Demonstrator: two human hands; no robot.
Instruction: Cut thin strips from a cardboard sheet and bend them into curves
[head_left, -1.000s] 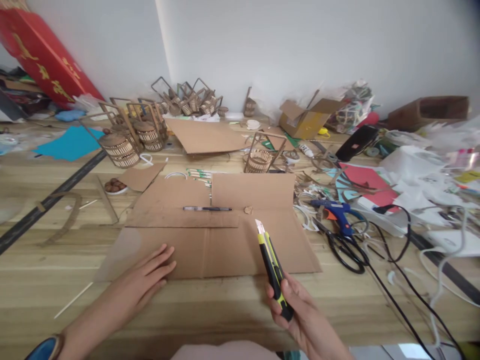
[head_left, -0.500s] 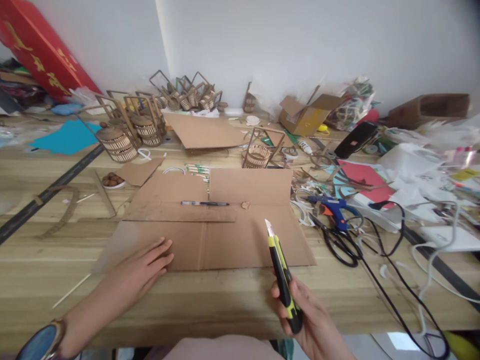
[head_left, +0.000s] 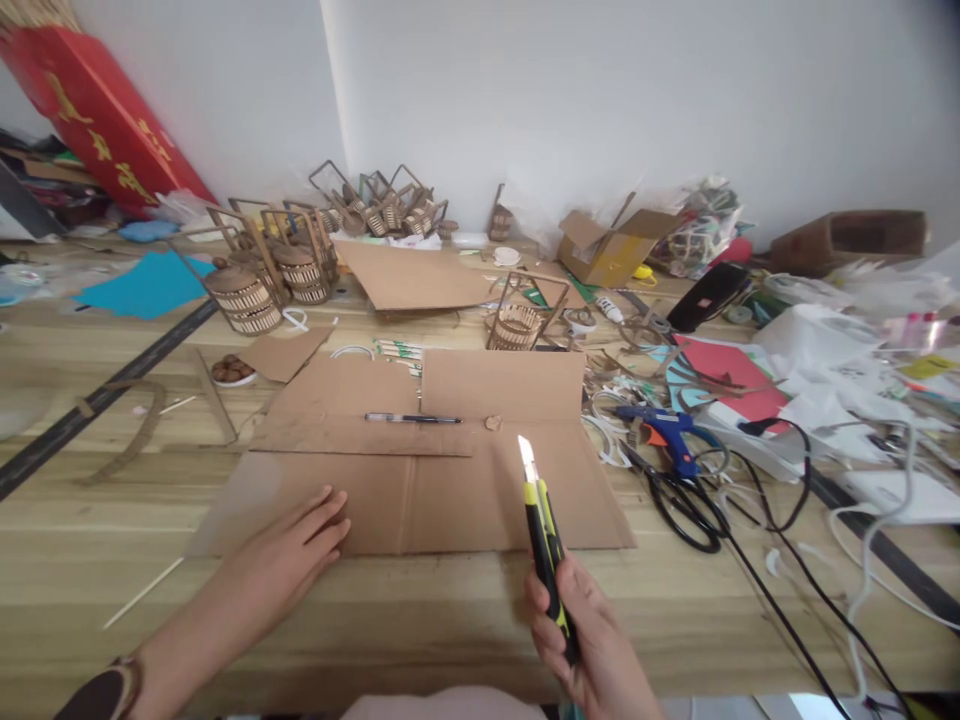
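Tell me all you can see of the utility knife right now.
The utility knife has a slim black body with yellow-green trim, plastic or rubber by its look. Its pale, metallic-looking blade is out, ending in a slanted tip. The right hand grips the lower handle, blade pointing away from the person, over the right part of the cardboard sheet. It looks raised, though contact is hard to judge.

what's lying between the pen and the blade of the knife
A small tan scrap lies there on the cardboard, as the head view shows.
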